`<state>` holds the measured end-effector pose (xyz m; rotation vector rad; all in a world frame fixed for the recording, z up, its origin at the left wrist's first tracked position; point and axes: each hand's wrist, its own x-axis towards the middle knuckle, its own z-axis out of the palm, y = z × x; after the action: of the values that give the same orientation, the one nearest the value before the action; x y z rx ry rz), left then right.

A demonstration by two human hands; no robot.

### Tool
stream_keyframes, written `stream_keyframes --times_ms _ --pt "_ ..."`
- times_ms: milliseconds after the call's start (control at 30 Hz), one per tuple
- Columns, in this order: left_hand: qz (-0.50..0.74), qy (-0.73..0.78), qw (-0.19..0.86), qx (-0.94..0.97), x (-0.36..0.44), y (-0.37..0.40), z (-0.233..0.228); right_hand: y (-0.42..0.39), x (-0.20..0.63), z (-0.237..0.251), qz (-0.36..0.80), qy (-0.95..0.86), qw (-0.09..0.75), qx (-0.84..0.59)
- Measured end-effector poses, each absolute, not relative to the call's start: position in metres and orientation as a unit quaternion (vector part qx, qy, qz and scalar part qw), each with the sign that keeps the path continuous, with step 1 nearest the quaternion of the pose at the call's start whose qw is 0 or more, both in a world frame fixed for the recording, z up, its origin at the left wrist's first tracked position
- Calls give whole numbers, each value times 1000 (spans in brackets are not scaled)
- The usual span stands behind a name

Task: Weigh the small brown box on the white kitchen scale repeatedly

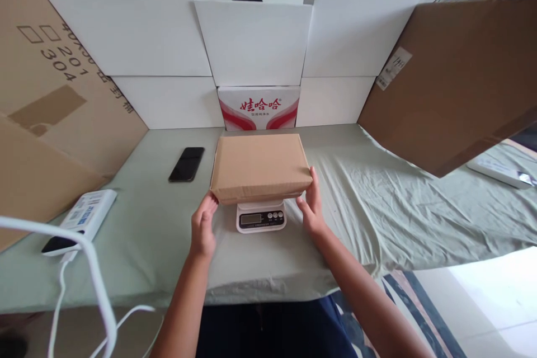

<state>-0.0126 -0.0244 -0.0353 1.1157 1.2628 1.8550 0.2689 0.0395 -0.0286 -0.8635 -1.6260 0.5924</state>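
Note:
A closed brown cardboard box [260, 161] rests on or just above a white digital kitchen scale [260, 226], hiding the scale's platform. The scale's small display and its buttons face me; no reading can be made out. My left hand [204, 224] grips the box's near left corner, fingers tucked at its side and underside. At the near right corner, my right hand [312, 204] has its fingers along the side and the thumb by the lower edge. A black smartphone [187, 164] lies flat to the left of the box.
A green cloth [268, 268] covers the table, wrinkled on the right. White panels [254, 39] and a printed white carton [259, 107] stand behind. Large cardboard sheets flank both sides. A white power strip [90, 212] lies left, near a white curved tube [90, 254] in the foreground.

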Motion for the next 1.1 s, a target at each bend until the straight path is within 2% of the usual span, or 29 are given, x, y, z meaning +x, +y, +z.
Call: stream_keyframes --times_ms 733,1100 --pt "699 475 331 420 -11 -27 -29 38 266 -13 269 -632 611 -394" --pt "683 502 342 406 -12 -30 -43 35 263 -16 307 -635 597 -381"
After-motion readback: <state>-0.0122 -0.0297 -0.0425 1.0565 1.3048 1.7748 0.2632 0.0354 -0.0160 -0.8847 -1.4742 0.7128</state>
